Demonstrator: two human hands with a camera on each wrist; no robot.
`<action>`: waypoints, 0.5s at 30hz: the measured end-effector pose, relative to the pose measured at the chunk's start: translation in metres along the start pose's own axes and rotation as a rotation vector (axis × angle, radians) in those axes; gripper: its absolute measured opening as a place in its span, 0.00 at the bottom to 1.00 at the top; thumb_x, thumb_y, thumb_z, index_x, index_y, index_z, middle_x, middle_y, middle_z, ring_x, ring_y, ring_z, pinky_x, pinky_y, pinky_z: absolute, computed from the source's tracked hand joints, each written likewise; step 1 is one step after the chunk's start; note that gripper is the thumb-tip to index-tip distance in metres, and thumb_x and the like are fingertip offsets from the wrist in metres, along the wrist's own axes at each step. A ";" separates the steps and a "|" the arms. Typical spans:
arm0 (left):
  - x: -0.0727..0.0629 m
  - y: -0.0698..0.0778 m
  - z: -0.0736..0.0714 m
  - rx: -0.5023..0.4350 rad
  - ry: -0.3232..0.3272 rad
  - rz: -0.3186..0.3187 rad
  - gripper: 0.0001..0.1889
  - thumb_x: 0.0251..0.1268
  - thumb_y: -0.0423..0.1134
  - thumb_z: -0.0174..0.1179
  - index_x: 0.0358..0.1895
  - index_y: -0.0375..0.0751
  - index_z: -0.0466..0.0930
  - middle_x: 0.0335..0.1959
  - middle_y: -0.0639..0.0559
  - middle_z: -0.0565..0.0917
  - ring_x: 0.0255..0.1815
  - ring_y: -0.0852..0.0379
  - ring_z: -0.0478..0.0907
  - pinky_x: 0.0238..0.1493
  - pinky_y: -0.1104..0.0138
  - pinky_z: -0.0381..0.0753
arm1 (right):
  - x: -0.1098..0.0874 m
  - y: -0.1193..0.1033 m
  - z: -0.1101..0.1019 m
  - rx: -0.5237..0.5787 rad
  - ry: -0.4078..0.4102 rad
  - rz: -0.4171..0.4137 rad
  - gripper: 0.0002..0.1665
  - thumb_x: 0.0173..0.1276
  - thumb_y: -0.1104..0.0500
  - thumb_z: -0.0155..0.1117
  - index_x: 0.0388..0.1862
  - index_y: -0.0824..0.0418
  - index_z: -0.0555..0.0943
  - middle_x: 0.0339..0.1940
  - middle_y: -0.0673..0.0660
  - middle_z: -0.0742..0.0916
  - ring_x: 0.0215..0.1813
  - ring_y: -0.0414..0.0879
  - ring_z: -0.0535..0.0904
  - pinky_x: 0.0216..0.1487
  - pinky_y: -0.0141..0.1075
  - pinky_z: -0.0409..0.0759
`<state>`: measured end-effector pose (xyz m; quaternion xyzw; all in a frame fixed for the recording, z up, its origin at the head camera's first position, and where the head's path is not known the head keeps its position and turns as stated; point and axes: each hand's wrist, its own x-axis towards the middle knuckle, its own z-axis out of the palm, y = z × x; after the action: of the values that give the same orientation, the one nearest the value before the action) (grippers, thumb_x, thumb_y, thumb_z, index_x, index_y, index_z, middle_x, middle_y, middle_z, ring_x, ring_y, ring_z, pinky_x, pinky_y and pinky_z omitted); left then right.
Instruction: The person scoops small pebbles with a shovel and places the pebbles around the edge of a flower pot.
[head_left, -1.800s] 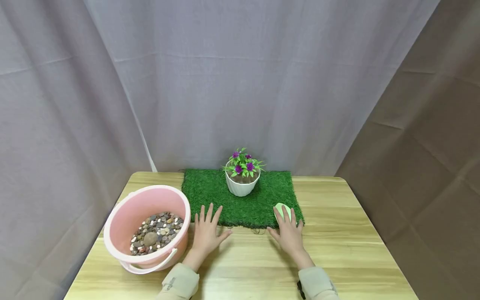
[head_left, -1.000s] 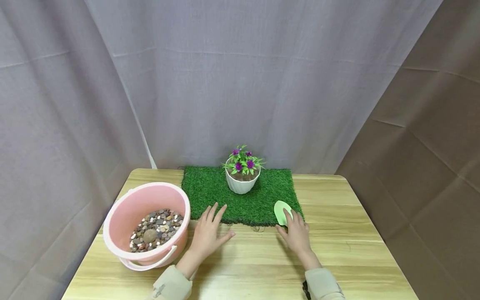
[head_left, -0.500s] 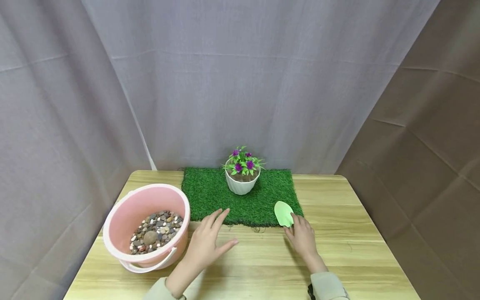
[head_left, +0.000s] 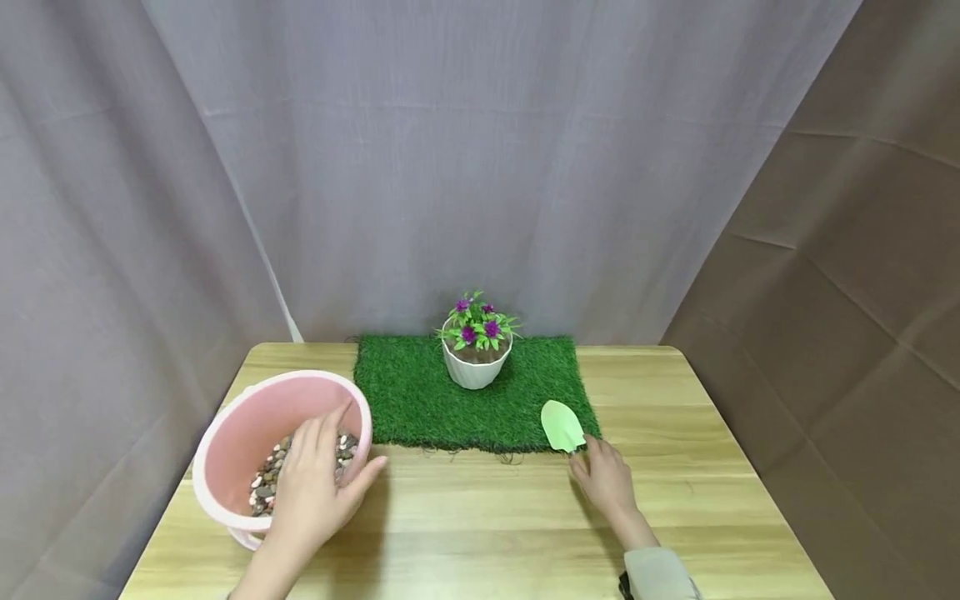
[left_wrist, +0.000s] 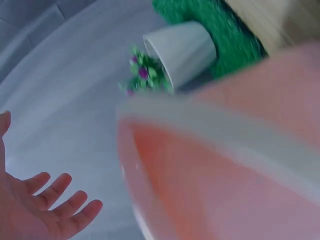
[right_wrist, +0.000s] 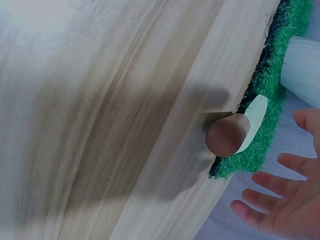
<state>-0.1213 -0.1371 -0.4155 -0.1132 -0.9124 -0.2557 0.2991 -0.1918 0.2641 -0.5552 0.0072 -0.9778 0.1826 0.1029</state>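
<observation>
In the head view, we see a surface (head_left: 480, 508) of pale wood with long yellowish grain and rounded far corners. Grey cloth (head_left: 450, 183) hangs behind it and at the left, with soft folds and creases; at the right hangs a browner cloth (head_left: 847, 250). On the surface, against the far edge, lies a green grass mat (head_left: 412, 400), and on it stands upright a white pot (head_left: 476, 373) with a purple-flowered plant (head_left: 480, 323). At the left stands a pink bucket (head_left: 258, 429) with stones (head_left: 262, 493) inside. Before its mouth we find the left hand (head_left: 318, 487), thumb apart from the fingers; here we cannot tell if the fingertips are above the stones or lower. The light green trowel (head_left: 562, 425) has its blade on the mat's near right part, and the right hand (head_left: 606, 483) is just over its handle.

In the left wrist view, we see the left hand spread, apart from the bucket's rim, which is blurred and close. The grey cloth fills the background.

In the right wrist view, the wood is large, with a bright glare and a broad shadow. The brown handle (right_wrist: 227, 135) points toward us, and the right hand is spread beside it, without gripping.
</observation>
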 end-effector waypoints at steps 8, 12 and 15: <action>-0.001 -0.032 -0.044 -0.011 0.072 -0.089 0.37 0.49 0.44 0.68 0.64 0.36 0.65 0.55 0.36 0.73 0.56 0.36 0.66 0.55 0.40 0.68 | -0.004 0.003 0.000 -0.023 0.011 -0.006 0.28 0.67 0.53 0.60 0.57 0.73 0.72 0.51 0.76 0.78 0.51 0.70 0.75 0.47 0.64 0.80; -0.002 -0.055 -0.058 0.012 0.115 -0.120 0.32 0.51 0.42 0.66 0.62 0.38 0.68 0.54 0.35 0.73 0.55 0.33 0.66 0.49 0.37 0.69 | -0.005 0.006 0.000 -0.017 0.005 -0.001 0.27 0.68 0.52 0.59 0.56 0.73 0.74 0.51 0.76 0.78 0.51 0.70 0.74 0.46 0.63 0.80; -0.002 -0.076 -0.062 0.014 0.116 -0.177 0.30 0.53 0.39 0.65 0.61 0.38 0.69 0.53 0.34 0.72 0.54 0.31 0.66 0.44 0.36 0.69 | -0.006 0.007 0.000 -0.012 -0.015 0.009 0.28 0.69 0.51 0.58 0.56 0.73 0.74 0.53 0.76 0.77 0.53 0.71 0.74 0.48 0.64 0.79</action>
<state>-0.1164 -0.2344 -0.4039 -0.0150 -0.9017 -0.2810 0.3282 -0.1867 0.2709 -0.5586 0.0035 -0.9796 0.1771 0.0948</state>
